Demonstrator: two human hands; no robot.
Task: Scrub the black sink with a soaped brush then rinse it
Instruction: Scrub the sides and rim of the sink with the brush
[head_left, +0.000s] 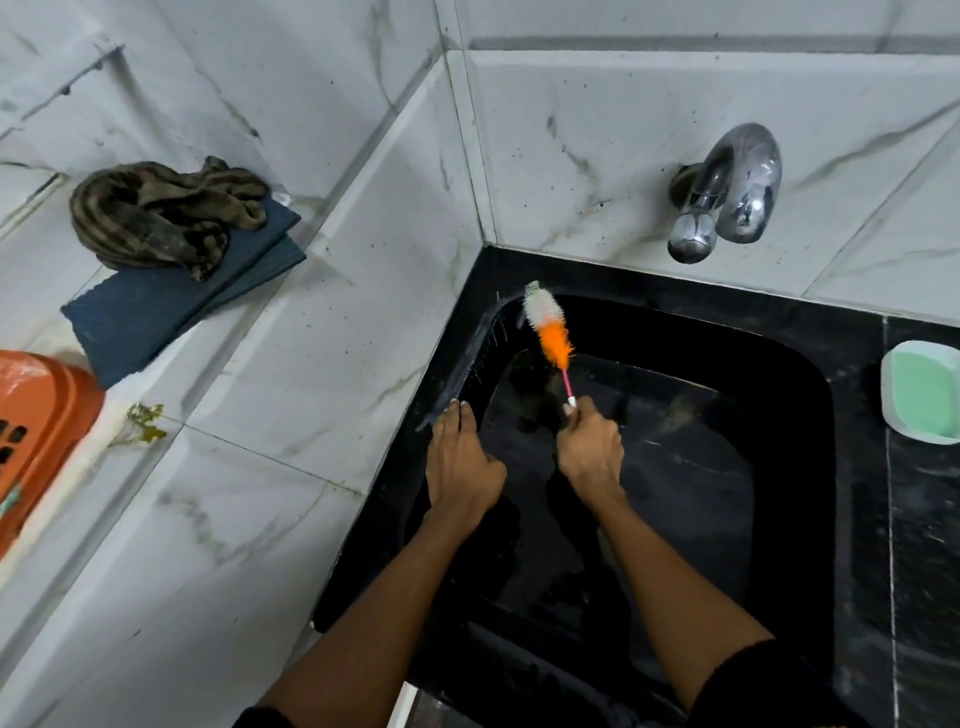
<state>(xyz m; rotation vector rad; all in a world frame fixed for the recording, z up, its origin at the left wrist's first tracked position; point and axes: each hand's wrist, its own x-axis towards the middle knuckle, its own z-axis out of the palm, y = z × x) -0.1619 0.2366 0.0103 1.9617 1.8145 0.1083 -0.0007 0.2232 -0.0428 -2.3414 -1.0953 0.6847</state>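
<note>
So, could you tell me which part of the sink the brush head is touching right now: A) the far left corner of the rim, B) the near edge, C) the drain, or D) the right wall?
A: the right hand holds the brush with its bristles at the sink rim's far left corner.

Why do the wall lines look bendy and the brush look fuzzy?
Head view: the wide-angle lens curves the straight tile lines near the edges; the brush smears a little, probably from moving; the tap glints with glare, and the black sink mirrors dim shapes.
</note>
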